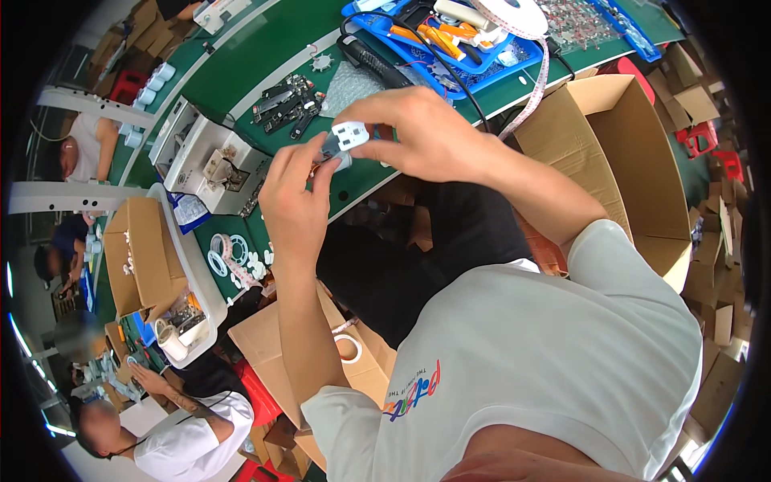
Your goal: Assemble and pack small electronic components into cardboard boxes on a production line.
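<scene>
Above the near edge of the green bench, both hands meet around a small white plastic piece (350, 135) with dark square openings in its face. My right hand (430, 132) grips it from the right between thumb and fingers. From the other side, my left hand (293, 185) pinches a greyish-blue part (331, 148) pressed up against the white one. Fingers partly cover this part, so its full shape and whether the two are joined cannot be told. Just beyond the hands lies a pile of black electronic parts (289, 104), beside some bubble wrap (351, 87).
Blue trays (526, 56) hold orange-handled tools, with a paper tape reel (514, 18) over them. An open cardboard box (574, 149) stands right. Left are a metal-cased device (210, 161), white pieces (255, 265) and a white bin (215, 309). A co-worker (193, 430) sits lower left.
</scene>
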`<state>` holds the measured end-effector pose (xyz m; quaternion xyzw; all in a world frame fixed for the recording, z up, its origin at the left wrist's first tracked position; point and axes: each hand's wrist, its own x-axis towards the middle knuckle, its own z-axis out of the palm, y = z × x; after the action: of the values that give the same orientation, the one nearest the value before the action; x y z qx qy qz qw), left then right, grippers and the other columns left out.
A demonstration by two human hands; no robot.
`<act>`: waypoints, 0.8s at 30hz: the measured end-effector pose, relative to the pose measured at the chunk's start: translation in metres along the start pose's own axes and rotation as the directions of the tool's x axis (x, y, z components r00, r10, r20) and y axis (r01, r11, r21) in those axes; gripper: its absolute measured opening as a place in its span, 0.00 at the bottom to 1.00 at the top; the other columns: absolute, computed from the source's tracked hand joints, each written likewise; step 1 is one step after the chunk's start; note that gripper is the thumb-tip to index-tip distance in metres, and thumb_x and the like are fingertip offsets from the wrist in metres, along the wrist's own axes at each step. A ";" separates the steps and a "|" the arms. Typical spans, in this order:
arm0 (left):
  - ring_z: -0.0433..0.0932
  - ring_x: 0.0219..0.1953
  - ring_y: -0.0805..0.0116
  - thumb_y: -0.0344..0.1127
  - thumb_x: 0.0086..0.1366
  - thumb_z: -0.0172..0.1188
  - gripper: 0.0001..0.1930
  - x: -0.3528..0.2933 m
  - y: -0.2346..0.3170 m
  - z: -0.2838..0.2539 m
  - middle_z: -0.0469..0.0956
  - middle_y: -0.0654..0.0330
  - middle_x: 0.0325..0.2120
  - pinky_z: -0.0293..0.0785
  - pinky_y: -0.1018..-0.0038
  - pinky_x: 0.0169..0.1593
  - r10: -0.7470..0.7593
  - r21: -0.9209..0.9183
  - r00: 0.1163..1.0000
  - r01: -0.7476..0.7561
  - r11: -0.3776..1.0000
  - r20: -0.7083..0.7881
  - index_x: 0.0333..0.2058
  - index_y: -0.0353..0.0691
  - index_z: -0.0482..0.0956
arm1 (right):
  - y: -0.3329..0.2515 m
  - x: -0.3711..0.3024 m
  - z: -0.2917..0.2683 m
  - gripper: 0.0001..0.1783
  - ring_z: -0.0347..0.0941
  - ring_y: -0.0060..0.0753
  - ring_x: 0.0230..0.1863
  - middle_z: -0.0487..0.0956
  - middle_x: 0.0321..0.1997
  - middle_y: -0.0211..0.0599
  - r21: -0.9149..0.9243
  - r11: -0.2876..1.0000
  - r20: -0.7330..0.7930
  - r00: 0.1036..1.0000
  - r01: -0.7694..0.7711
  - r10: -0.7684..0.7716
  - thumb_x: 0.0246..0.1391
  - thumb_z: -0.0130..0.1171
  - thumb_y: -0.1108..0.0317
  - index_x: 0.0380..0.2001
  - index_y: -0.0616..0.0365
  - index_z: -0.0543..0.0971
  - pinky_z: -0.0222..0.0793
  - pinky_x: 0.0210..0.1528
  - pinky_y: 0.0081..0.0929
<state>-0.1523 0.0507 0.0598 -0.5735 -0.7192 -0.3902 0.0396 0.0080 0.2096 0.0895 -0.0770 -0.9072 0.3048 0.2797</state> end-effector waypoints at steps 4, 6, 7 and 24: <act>0.77 0.31 0.66 0.26 0.60 0.69 0.15 -0.006 -0.002 0.002 0.81 0.60 0.42 0.73 0.74 0.35 0.022 -0.018 0.999 -0.023 1.000 -0.028 0.47 0.40 0.84 | 0.010 0.015 -0.019 0.15 0.76 0.36 0.34 0.85 0.41 0.37 0.090 0.990 0.100 0.990 -0.105 0.095 0.56 0.66 0.75 0.47 0.61 0.84 0.71 0.36 0.32; 0.77 0.32 0.66 0.25 0.60 0.69 0.12 -0.012 0.001 0.006 0.81 0.60 0.41 0.72 0.74 0.36 -0.092 -0.082 0.995 0.088 0.993 -0.042 0.44 0.40 0.84 | 0.017 0.023 -0.026 0.16 0.75 0.35 0.35 0.85 0.41 0.38 0.088 0.995 0.139 0.990 -0.043 0.030 0.56 0.65 0.76 0.49 0.61 0.84 0.71 0.37 0.32; 0.76 0.32 0.66 0.25 0.61 0.69 0.11 -0.015 0.002 0.007 0.81 0.60 0.40 0.72 0.74 0.36 -0.150 -0.113 0.988 0.143 0.983 -0.047 0.42 0.40 0.85 | 0.020 0.027 -0.029 0.16 0.75 0.35 0.35 0.85 0.41 0.38 0.089 0.996 0.158 0.987 -0.011 -0.003 0.56 0.65 0.76 0.49 0.60 0.84 0.71 0.37 0.32; 0.78 0.44 0.59 0.21 0.59 0.65 0.13 -0.018 0.012 0.047 0.79 0.57 0.46 0.74 0.70 0.45 -0.099 -0.075 0.959 0.082 0.994 -0.267 0.43 0.40 0.83 | 0.084 0.076 -0.023 0.19 0.80 0.44 0.33 0.85 0.39 0.41 -0.506 0.848 0.088 0.969 -0.157 0.231 0.56 0.69 0.66 0.50 0.60 0.82 0.76 0.39 0.39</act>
<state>-0.1176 0.0649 0.0243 -0.4823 -0.7199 -0.4888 0.1013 -0.0451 0.3118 0.0894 -0.2151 -0.9602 0.0938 0.1515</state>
